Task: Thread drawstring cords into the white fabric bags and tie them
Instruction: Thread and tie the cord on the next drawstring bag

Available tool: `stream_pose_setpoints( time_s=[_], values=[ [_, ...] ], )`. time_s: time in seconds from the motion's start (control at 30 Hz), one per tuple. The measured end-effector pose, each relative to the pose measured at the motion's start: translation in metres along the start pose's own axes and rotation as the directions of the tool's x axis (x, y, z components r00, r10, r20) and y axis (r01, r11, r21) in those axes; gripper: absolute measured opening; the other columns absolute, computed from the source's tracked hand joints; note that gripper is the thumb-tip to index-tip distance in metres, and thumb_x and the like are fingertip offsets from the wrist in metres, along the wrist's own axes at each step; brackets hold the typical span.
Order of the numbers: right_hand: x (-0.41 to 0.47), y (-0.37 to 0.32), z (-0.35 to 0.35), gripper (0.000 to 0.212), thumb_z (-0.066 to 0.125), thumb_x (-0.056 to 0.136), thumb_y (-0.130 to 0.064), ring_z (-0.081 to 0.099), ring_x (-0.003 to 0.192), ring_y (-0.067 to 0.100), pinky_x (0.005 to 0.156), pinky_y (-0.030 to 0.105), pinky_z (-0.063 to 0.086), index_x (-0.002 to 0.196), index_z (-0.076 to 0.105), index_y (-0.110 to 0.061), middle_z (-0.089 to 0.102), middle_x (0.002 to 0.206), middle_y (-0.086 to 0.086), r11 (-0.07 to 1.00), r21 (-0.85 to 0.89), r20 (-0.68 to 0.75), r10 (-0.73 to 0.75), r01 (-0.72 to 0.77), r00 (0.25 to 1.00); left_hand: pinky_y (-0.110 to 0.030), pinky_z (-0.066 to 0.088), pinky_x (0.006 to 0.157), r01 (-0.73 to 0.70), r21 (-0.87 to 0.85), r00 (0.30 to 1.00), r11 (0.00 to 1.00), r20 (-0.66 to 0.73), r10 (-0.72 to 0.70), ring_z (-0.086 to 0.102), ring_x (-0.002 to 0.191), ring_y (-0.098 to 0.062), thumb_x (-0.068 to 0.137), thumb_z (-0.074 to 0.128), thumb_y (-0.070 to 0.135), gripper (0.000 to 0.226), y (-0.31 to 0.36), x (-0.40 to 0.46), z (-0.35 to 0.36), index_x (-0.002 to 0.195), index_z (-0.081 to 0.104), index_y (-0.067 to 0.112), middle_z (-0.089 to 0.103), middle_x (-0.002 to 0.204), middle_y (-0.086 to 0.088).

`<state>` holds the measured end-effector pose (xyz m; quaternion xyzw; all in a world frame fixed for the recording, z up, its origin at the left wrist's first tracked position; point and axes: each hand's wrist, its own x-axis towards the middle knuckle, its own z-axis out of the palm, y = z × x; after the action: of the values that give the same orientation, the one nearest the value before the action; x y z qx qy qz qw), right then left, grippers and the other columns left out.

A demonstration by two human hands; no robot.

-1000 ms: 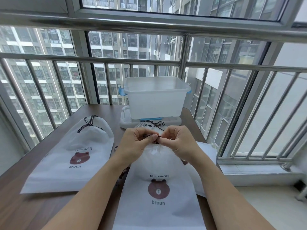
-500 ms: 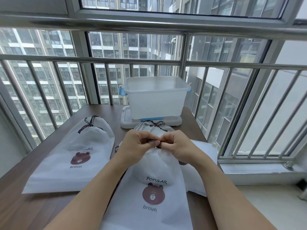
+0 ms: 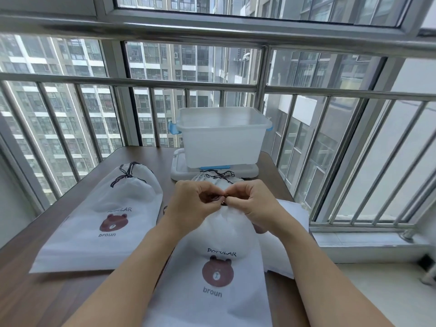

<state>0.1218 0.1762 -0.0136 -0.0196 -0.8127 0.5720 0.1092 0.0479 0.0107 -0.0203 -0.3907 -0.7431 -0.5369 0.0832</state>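
Right at centre frame, the left hand and right hand meet knuckle to knuckle, each grip pinched tight on the dark drawstring cord at the gathered mouth of the front bag. That bag lies flat on the tabletop, bear print up, so the neck stays put for knotting, I'd say. At left, a finished bag rests with its cord tied. Behind, toward upper centre, a clear plastic bin sits on its lid.

The bag has slid nearer, its "POPULAR" print now uncovered below both hands.
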Motion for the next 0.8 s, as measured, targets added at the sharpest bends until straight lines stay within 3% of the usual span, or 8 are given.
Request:
stream_pose_setpoints(
  time_s=[0.07, 0.17, 0.27, 0.43, 0.57, 0.63, 0.73, 0.8],
  values=[
    [-0.002, -0.002, -0.003, 0.014, 0.073, 0.083, -0.03, 0.047, 0.07, 0.024, 0.063, 0.042, 0.035, 0.093, 0.078, -0.023, 0.069, 0.095, 0.022, 0.997, 0.013, 0.051, 0.079, -0.079, 0.996, -0.024, 0.055, 0.06, -0.102, 0.133, 0.993, 0.986, -0.052, 0.109, 0.067, 0.061, -0.007, 0.07, 0.081, 0.003, 0.016, -0.001, 0.0, 0.0, 0.082, 0.079, 0.013, 0.073, 0.068, 0.007],
    [-0.002, -0.004, -0.007, 0.016, 0.062, 0.097, -0.015, 0.05, 0.059, 0.013, 0.046, 0.025, 0.038, 0.099, 0.077, -0.017, 0.067, 0.08, 0.006, 0.973, 0.15, 0.091, 0.164, -0.176, 0.982, -0.028, 0.056, 0.062, -0.127, 0.151, 0.985, 0.98, -0.094, 0.142, 0.068, 0.062, -0.007, 0.07, 0.081, 0.003, 0.016, -0.002, 0.0, 0.001, 0.082, 0.08, 0.013, 0.074, 0.07, 0.007],
    [0.0, -0.003, -0.009, 0.026, 0.054, 0.099, -0.002, 0.06, 0.071, 0.016, 0.066, 0.024, 0.051, 0.101, 0.078, -0.013, 0.069, 0.086, 0.011, 0.896, 0.386, 0.112, 0.191, -0.22, 0.975, -0.027, 0.06, 0.07, -0.009, -0.036, 0.994, 0.999, -0.114, 0.005, 0.073, 0.069, -0.011, 0.074, 0.081, -0.004, 0.017, 0.001, -0.001, 0.002, 0.084, 0.079, 0.009, 0.076, 0.074, 0.003],
    [-0.004, 0.001, -0.008, 0.029, 0.052, 0.104, -0.014, 0.063, 0.106, 0.025, 0.097, 0.037, 0.048, 0.122, 0.068, 0.003, 0.069, 0.121, 0.024, 0.868, 0.424, 0.239, 0.166, -0.256, 0.957, -0.03, 0.06, 0.076, 0.082, -0.235, 0.992, 0.969, -0.077, -0.102, 0.075, 0.074, -0.023, 0.077, 0.079, -0.006, 0.015, 0.003, -0.002, 0.005, 0.084, 0.079, 0.007, 0.077, 0.077, -0.004],
    [-0.007, -0.003, -0.008, 0.038, 0.055, 0.102, -0.018, 0.062, 0.107, 0.027, 0.086, 0.03, 0.051, 0.131, 0.061, 0.006, 0.065, 0.127, 0.024, 0.808, 0.495, 0.311, 0.179, -0.32, 0.933, -0.024, 0.058, 0.073, 0.075, -0.289, 0.991, 0.954, -0.087, -0.104, 0.075, 0.072, -0.02, 0.077, 0.077, -0.01, 0.018, 0.007, -0.002, 0.007, 0.083, 0.078, 0.007, 0.077, 0.076, -0.005],
    [-0.006, -0.005, -0.009, 0.04, 0.057, 0.1, -0.019, 0.063, 0.103, 0.026, 0.081, 0.028, 0.055, 0.131, 0.061, 0.006, 0.066, 0.121, 0.019, 0.773, 0.533, 0.296, 0.211, -0.345, 0.931, -0.02, 0.057, 0.071, 0.072, -0.297, 0.99, 0.952, -0.096, -0.105, 0.075, 0.07, -0.017, 0.077, 0.077, -0.01, 0.019, 0.009, -0.002, 0.007, 0.082, 0.078, 0.008, 0.077, 0.075, -0.003],
    [-0.003, -0.002, -0.009, 0.029, 0.072, 0.091, -0.023, 0.064, 0.094, 0.025, 0.079, 0.031, 0.054, 0.11, 0.075, -0.003, 0.072, 0.107, 0.014, 0.815, 0.519, 0.194, 0.182, -0.258, 0.964, -0.019, 0.057, 0.071, 0.096, -0.311, 0.984, 0.946, -0.111, -0.136, 0.075, 0.071, -0.015, 0.078, 0.077, -0.009, 0.021, 0.008, -0.001, 0.006, 0.083, 0.078, 0.011, 0.077, 0.076, -0.001],
    [-0.003, -0.002, -0.009, 0.021, 0.081, 0.082, -0.025, 0.063, 0.083, 0.021, 0.069, 0.027, 0.051, 0.094, 0.077, -0.009, 0.073, 0.093, 0.01, 0.881, 0.431, 0.099, 0.17, -0.196, 0.981, -0.022, 0.058, 0.072, 0.117, -0.283, 0.982, 0.952, -0.112, -0.153, 0.075, 0.074, -0.016, 0.079, 0.078, -0.004, 0.017, 0.005, 0.0, 0.005, 0.084, 0.079, 0.012, 0.077, 0.077, 0.001]
  ],
)
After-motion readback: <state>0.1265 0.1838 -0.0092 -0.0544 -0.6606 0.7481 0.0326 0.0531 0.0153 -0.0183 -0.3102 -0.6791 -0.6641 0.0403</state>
